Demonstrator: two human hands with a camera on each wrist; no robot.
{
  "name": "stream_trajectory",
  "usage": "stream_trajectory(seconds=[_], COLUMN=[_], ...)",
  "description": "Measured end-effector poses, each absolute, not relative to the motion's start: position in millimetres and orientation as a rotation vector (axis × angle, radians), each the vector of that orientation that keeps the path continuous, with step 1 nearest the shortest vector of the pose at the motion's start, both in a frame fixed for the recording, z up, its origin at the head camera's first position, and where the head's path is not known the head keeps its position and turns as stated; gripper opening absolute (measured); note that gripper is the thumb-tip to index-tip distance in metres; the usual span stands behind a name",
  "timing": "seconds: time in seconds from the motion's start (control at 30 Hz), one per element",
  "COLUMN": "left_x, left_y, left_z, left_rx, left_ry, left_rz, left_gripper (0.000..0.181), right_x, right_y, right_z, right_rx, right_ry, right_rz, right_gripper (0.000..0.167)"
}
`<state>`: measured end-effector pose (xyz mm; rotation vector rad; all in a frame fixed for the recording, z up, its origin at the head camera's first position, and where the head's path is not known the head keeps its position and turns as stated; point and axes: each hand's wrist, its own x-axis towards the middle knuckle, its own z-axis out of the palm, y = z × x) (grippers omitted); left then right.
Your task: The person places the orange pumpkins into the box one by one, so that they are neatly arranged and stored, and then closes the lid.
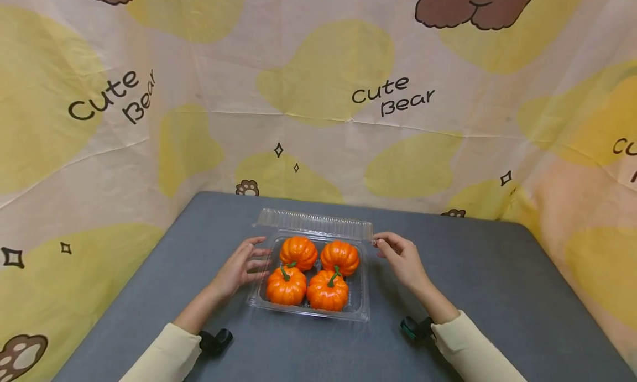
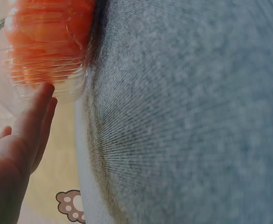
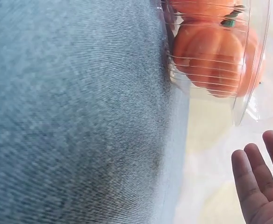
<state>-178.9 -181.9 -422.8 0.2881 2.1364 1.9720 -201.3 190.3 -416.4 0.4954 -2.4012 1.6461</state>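
Note:
A clear plastic clamshell box (image 1: 308,311) rests on the table with several small orange pumpkins (image 1: 327,291) inside, each with a green stem. Its ribbed lid (image 1: 316,223) is tilted up along the far side. My left hand (image 1: 241,266) is at the box's left wall, fingers stretched out; the left wrist view has the fingertips against or very near the ribbed plastic. At the lid's right corner, the thumb and index finger of my right hand (image 1: 402,258) come together and appear to pinch its edge. The other right-hand fingers (image 3: 243,170) are extended.
A grey table (image 1: 463,271) lies under the box. Behind and beside it hangs a pale cloth (image 1: 318,67) with yellow patches and printed words. Dark wrist devices (image 1: 215,343) are worn on both arms.

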Motion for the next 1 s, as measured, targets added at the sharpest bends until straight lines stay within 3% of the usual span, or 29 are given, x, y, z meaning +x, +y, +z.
stream_trajectory(seconds=[0.67,1.0], left_x=[-173.6,-162.0], left_y=[-196.3,-203.7], left_z=[-421.7,-427.2], left_rx=[0.413,0.420], left_ry=[2.191,2.485], left_rz=[1.854,1.668], left_gripper=[0.055,0.055], right_x=[-185.8,-161.6], right_y=[194.0,190.4], right_z=[-425.4,-417.4], right_rx=[0.564,0.542], right_ry=[-2.590,-2.613], right_rz=[1.439,1.604], right_gripper=[0.021,0.018])
